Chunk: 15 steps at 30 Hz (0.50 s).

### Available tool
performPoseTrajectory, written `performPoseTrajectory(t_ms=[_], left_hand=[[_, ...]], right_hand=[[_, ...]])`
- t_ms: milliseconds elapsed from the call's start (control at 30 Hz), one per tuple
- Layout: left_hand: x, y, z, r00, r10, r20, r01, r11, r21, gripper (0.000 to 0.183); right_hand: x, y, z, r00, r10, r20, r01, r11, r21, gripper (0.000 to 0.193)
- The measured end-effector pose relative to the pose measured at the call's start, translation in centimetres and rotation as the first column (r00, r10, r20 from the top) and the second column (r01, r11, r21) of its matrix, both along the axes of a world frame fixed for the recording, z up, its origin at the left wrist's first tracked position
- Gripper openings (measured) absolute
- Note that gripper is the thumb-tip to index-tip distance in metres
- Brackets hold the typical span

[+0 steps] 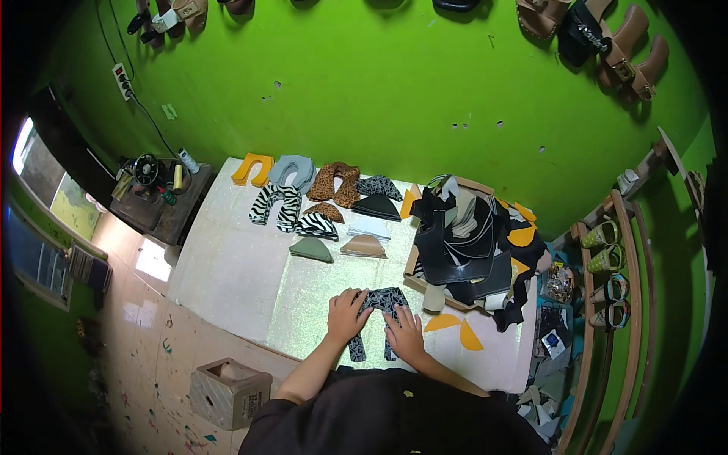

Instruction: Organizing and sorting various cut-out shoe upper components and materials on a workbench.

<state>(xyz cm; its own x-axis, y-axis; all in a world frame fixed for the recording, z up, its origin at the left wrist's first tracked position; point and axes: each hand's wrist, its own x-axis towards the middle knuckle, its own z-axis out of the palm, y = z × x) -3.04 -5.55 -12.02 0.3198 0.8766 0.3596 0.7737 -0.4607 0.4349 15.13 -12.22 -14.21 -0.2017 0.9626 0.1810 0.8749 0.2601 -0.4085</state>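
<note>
A: Left hand (347,313): state?
B: Laid flat, fingers spread loosely, palm down on the left limb of a black-and-grey patterned shoe upper piece (379,312). Not clenched; pressing rather than gripping.
A: Right hand (404,334)?
B: Same posture. Open, fingers extended, resting on the right limb of the same piece. Whether any fingertip curls under the edge, I cannot tell.
A: Location of the piece?
B: On the white worktable (235,273), at the near edge, directly in front of the person, between the two hands. Its two limbs point toward the person.
A: Surroundings?
B: Two yellow half-round cutouts (455,330) lie just beside the right hand. Behind them, an open cardboard box (413,262) heaped with black cut pieces (455,246). Farther back, rows of sorted uppers: zebra-striped piece (277,205), leopard-print piece (335,182), orange piece (252,168), olive toe piece (312,249), tan toe piece (363,245).
</note>
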Motion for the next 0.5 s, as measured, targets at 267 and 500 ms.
performPoseTrajectory(t_ms=[267, 500], left_hand=[[0.0, 0.8, -0.1, 0.996, -0.015, -0.085, 0.007, 0.996, -0.091, 0.039], [-0.1, 0.9, -0.5, 0.999, -0.024, -0.030, 0.020, 0.993, -0.118, 0.036]], right_hand=[[-0.3, 0.6, 1.8, 0.995, -0.002, 0.103, 0.008, 0.998, -0.059, 0.053], [0.0, 1.7, 3.9, 0.998, -0.055, 0.023, 0.058, 0.988, -0.143, 0.046]])
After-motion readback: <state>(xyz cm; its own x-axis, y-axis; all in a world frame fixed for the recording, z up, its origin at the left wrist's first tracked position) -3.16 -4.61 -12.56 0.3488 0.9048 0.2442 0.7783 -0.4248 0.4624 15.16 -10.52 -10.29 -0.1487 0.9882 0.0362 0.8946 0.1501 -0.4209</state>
